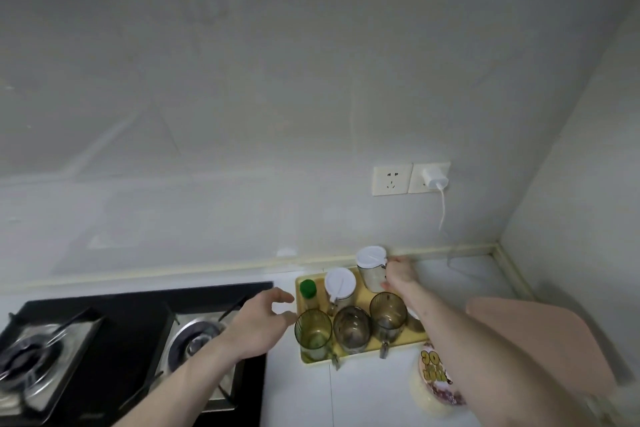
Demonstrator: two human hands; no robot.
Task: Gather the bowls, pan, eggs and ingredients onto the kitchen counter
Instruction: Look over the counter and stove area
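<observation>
Our hands reach over the yellow plastic tray [412, 347] on the white kitchen counter [363, 392].

Our right hand [398, 272] grips the clear white-lidded seasoning jar [371, 269] by its handle at the tray's far end; our left hand [258, 322] hovers relaxed, fingers loosely spread, holding nothing, just beside the green-tinted glass mug [313, 334].

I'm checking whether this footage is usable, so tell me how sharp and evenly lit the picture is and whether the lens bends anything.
Head view: soft, flat light, no hard shadows or glare; slightly blurry throughout, with the right hand on the white-lidded jar smeared; wide-angle bending curves the stove and counter edge.
</observation>
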